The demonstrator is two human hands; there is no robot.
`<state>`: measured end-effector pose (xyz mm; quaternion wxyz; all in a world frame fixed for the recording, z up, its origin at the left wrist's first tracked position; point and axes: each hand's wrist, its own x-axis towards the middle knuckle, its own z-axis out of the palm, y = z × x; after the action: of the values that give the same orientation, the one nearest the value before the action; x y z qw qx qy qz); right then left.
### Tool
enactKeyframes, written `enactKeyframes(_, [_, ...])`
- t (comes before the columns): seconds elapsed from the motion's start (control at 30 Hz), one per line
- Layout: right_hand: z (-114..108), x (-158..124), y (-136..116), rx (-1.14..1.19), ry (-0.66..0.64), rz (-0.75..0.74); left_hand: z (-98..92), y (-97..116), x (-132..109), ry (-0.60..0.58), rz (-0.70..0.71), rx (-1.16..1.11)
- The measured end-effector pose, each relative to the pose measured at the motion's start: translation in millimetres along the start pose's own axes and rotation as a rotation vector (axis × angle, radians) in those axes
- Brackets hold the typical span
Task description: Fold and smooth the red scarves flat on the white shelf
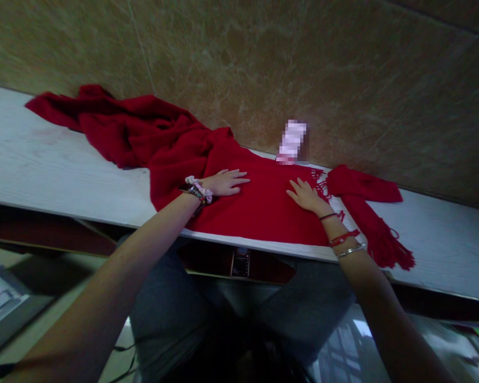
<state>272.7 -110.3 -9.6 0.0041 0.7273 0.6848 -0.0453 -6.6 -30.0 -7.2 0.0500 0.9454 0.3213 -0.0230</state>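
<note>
A wide red scarf (259, 207) lies along the white tabletop, its right part spread flat and its left part bunched in loose folds. My left hand (225, 183) rests palm down on the flat part, fingers spread toward the right. Near the fringed right end, my right hand (305, 196) also lies on the cloth with its fingers apart. Neither hand grips anything. Just right of that fringe sits a folded red scarf (357, 213) with tassels hanging toward the front edge.
Behind the narrow white table (115, 197) rises a brown marbled wall (231, 69). A blurred pinkish item (292, 141) leans there at the table's back edge. Below the front edge, a phone (240, 263) is on a dark shelf. Papers (0, 298) are at lower left.
</note>
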Motion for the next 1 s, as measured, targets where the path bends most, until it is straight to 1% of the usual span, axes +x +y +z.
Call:
enactKeyframes(0.03, [0, 0, -1, 0.006, 0.039, -0.04, -0.7, -1, 0, 0.012, 0.012, 0.006])
enactKeyframes(0.1, [2, -1, -8, 0.035, 0.089, -0.183, -1.1, -1, 0, 0.034, 0.05, 0.009])
enactKeyframes(0.17, [4, -2, -17, 0.066, 0.053, -0.329, 0.0, -1, 1, 0.023, 0.063, -0.003])
enactKeyframes(0.2, [5, -3, -21, 0.071, 0.014, -0.375, 0.8, 0, 1, 0.005, 0.056, -0.011])
enactKeyframes(0.27, [6, -5, -26, 0.063, -0.062, -0.418, 2.4, 1, 2, -0.024, 0.028, -0.014])
enactKeyframes(0.33, [5, -5, -25, 0.061, -0.096, -0.416, 3.1, 2, 2, -0.031, 0.014, -0.007])
enactKeyframes(0.53, [4, -2, -14, 0.063, -0.1, -0.358, 2.1, 3, 1, -0.038, 0.019, 0.012])
enactKeyframes(1.0, [1, -4, -15, 0.049, -0.11, -0.365, 3.9, -1, 2, -0.024, 0.023, -0.004])
